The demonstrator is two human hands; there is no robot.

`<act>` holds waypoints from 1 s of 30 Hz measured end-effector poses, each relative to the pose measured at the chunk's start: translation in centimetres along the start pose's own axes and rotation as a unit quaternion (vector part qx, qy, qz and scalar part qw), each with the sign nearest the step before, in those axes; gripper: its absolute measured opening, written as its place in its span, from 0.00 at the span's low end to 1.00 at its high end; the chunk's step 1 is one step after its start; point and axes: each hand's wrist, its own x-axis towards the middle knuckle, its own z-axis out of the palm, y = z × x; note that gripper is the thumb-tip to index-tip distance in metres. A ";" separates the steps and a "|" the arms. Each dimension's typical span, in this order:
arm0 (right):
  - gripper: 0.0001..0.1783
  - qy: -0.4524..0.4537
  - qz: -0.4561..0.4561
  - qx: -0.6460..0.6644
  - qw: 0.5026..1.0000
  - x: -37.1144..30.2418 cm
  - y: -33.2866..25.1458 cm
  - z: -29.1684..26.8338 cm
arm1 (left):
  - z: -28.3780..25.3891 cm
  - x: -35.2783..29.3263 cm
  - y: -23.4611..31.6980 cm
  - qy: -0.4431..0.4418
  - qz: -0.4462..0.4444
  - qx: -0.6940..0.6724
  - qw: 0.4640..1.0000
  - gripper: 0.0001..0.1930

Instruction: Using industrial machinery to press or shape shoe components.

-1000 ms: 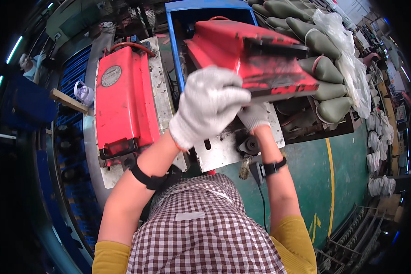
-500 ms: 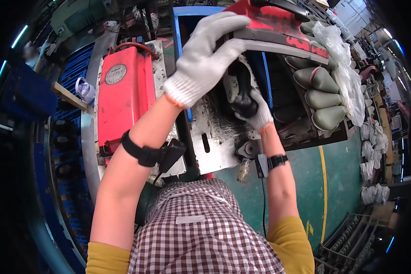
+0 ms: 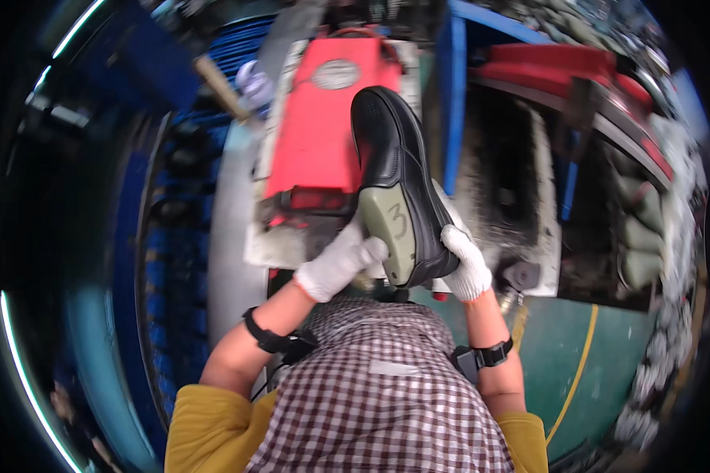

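A black shoe (image 3: 406, 165) with a grey-green last (image 3: 388, 225) in its opening is lifted in front of me, its toe pointing away. My right hand (image 3: 464, 256), in a white knitted glove, grips the shoe on its right side near the heel, thumb on the upper. At the left, the gloved fingers of my left hand (image 3: 341, 260) are curled against the last by the heel. Some of those fingertips are hidden behind the shoe.
Beyond the shoe is a red machine cover (image 3: 315, 118) with a round plate. To the right, a raised red lid (image 3: 544, 71) stands over an open machine bay with a blue frame (image 3: 454, 102). Grey-green lasts (image 3: 640, 236) sit on a rack; blue rollers (image 3: 177, 284) run along the left.
The shoe has come out of the machine bay toward me and to the left. My left hand has left the red lid and come down to the last. My view has shifted.
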 end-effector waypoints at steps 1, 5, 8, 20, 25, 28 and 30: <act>0.52 -0.030 0.004 -0.056 0.998 0.6 0.1 1.6 | -0.2 -1.3 -0.4 0.021 0.022 -0.071 0.997 0.56; 0.46 -0.117 0.040 -0.293 0.948 4.3 3.8 6.9 | -4.8 -6.8 -1.6 0.193 0.042 -0.255 0.946 0.33; 0.38 -0.219 0.095 -0.367 0.899 5.7 4.5 6.7 | -6.1 -11.0 -2.3 0.341 0.041 -0.290 0.893 0.29; 0.26 -0.087 -0.246 -0.725 0.638 3.4 12.2 0.7 | -29.7 -22.4 -14.0 0.686 -0.012 -0.237 0.688 0.17; 0.27 -0.042 -0.247 -0.742 0.622 3.2 13.3 -0.8 | -37.5 -23.8 -14.8 0.715 -0.052 -0.260 0.647 0.19; 0.27 -0.028 -0.240 -0.756 0.608 3.3 13.1 -0.8 | -41.5 -23.8 -14.0 0.728 -0.060 -0.246 0.637 0.20; 0.27 -0.009 -0.230 -0.767 0.598 2.9 13.3 -1.0 | -44.1 -23.1 -13.1 0.730 -0.044 -0.228 0.643 0.18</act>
